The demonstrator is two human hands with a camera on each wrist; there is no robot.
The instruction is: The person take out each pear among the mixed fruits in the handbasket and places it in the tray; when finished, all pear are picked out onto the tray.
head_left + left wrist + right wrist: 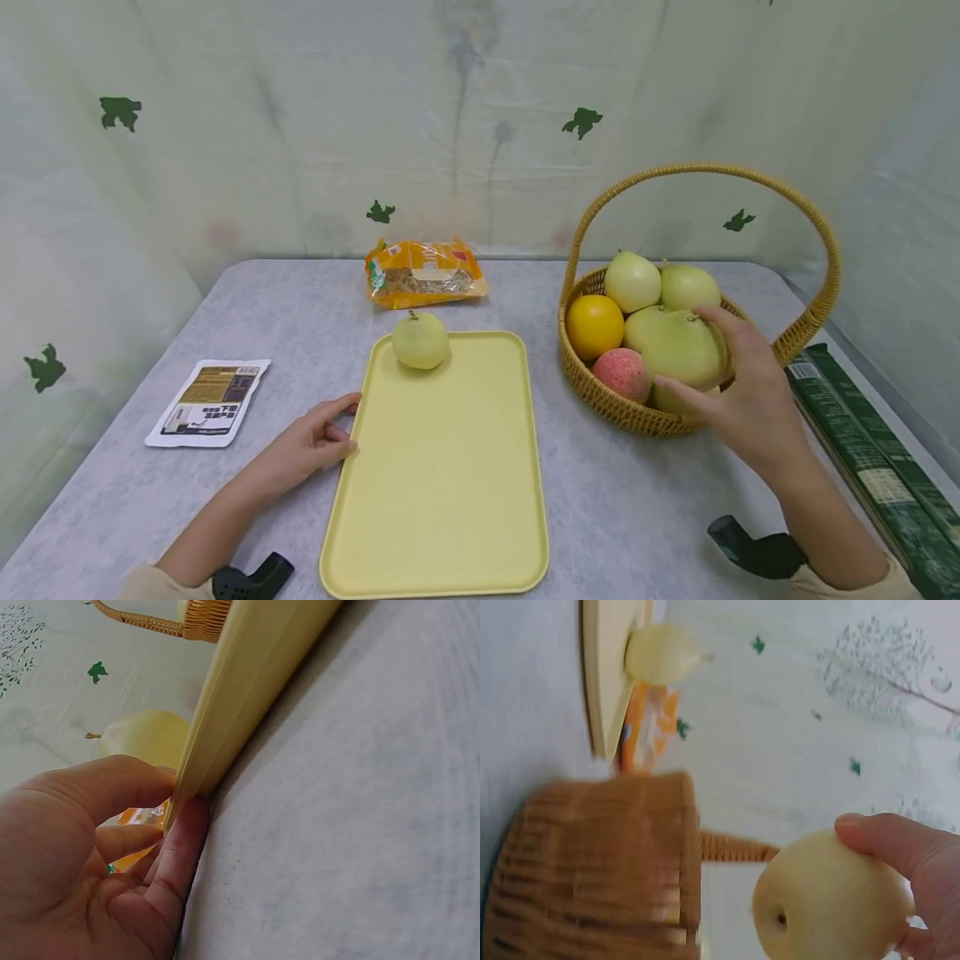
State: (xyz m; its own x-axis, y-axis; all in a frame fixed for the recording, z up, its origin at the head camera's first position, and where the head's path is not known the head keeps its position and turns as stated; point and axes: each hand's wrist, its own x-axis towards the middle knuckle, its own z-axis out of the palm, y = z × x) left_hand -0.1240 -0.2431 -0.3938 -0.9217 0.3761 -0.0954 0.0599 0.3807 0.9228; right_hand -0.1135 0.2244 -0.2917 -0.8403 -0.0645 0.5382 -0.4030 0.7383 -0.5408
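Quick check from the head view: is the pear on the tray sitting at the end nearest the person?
No, the pear sits at the far left corner of the tray.

Pale yellow tray point(442, 458), yellow-green pears point(690, 354), golden-brown woven basket point(603, 404), mottled grey tabletop point(630, 517), whitish curtain point(300, 142) with green leaf shapes point(582, 122)
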